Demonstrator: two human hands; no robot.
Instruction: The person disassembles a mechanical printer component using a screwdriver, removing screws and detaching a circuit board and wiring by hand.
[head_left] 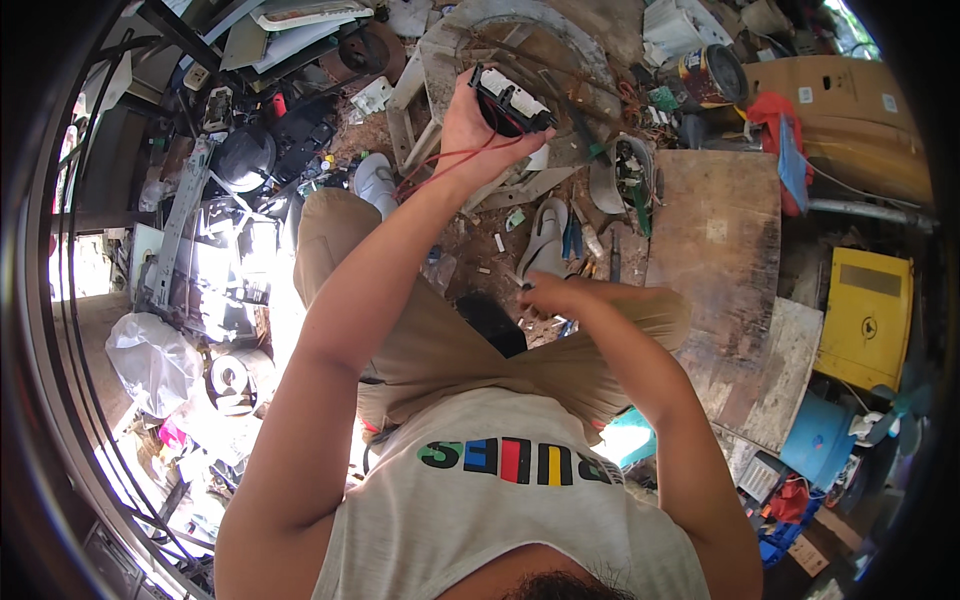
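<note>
My left hand (472,145) is raised ahead of me, its fingers wrapped round a black boxy device (512,118) with a whitish upper face. Thin red wires (437,158) trail from the device over my wrist. Behind it stands a worn stool-like frame (430,130) with a round rim. Lower down, near my right knee, my right hand (552,295) is closed. A thin dark piece pokes out from its fingers toward the left, too small to name. Blue-handled pliers (572,238) and other hand tools lie on the ground just beyond that hand.
Grey shoes (545,238) are on my feet. To the right lies a stained wooden board (715,250), with a yellow metal case (866,315) and cardboard box (845,105) beyond. Electronic scrap and a plastic bag (153,362) crowd the left. A dark flat object (490,322) sits between my legs.
</note>
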